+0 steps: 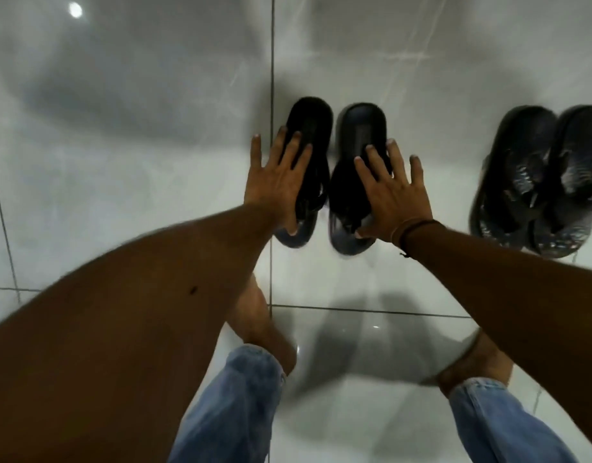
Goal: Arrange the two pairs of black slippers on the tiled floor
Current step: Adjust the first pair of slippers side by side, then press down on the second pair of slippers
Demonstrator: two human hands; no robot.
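Two pairs of black slippers lie on the glossy grey tiled floor (127, 95). The near pair is in the middle: its left slipper (313, 125) and right slipper (360, 128) lie side by side, heels away from me. My left hand (276, 182) hovers over the left slipper with fingers spread. My right hand (391, 192) is spread over the right slipper, a dark band on its wrist. Neither hand grips anything. The second pair (535, 182), with pale speckled straps, lies side by side at the right edge.
My two bare feet stand on the tiles below the slippers, the left foot (258, 325) and the right foot (471, 362), with blue jeans cuffs (251, 379) above them. Dark grout lines cross the floor. A ceiling light reflects at the top left.
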